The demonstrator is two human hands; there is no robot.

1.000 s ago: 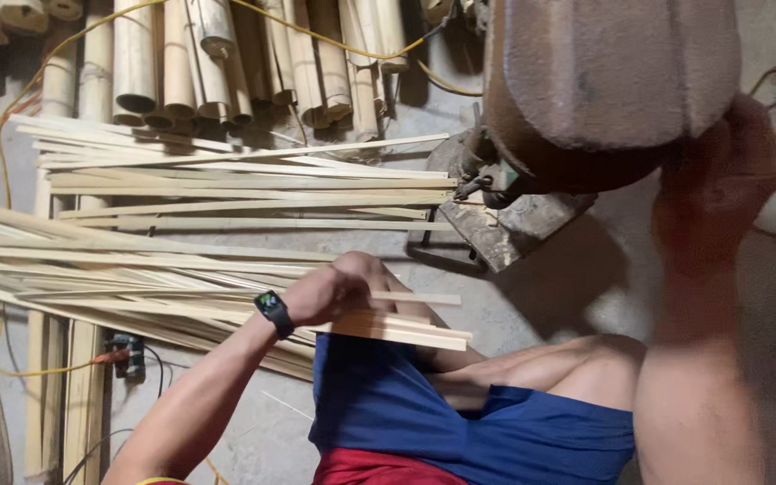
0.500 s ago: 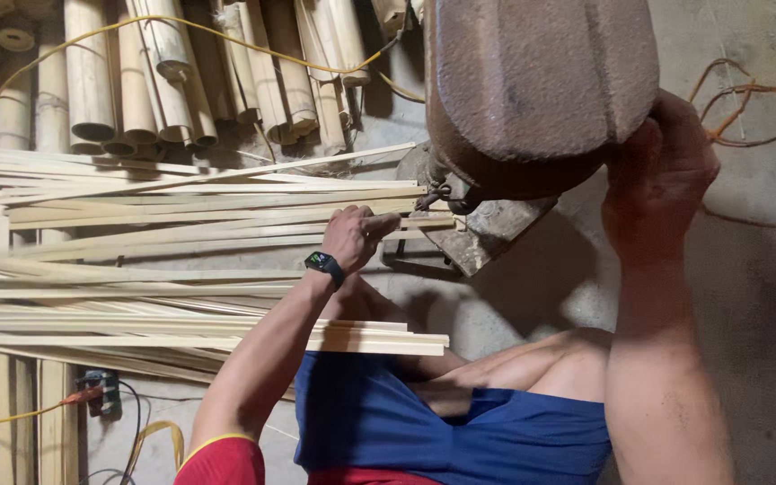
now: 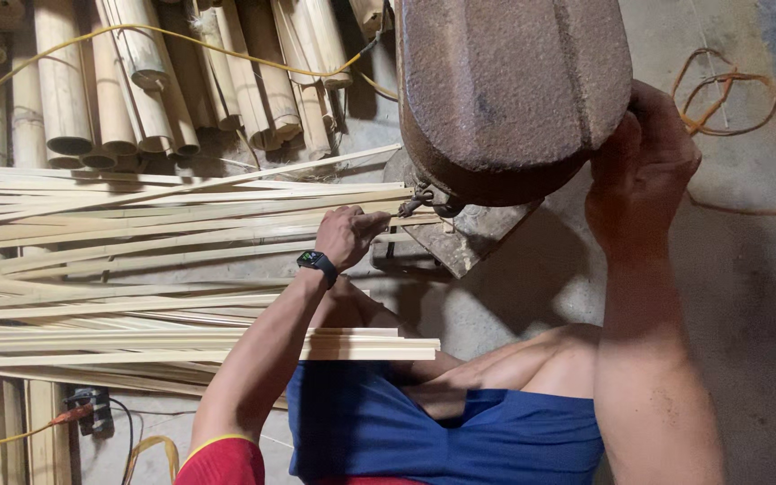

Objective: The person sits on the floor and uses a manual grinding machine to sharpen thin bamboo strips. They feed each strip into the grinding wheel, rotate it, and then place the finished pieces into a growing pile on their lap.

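Left hand (image 3: 349,235) is closed around the end of a bamboo strip (image 3: 181,242) and feeds it toward the rusty machine (image 3: 509,90), fingertips just beside the steel guide plate (image 3: 473,235). Right hand (image 3: 641,171) wraps the machine's right edge. More strips lie across the thigh (image 3: 361,346). Strips crowd the floor on the left; bare concrete floor (image 3: 765,296) on the right.
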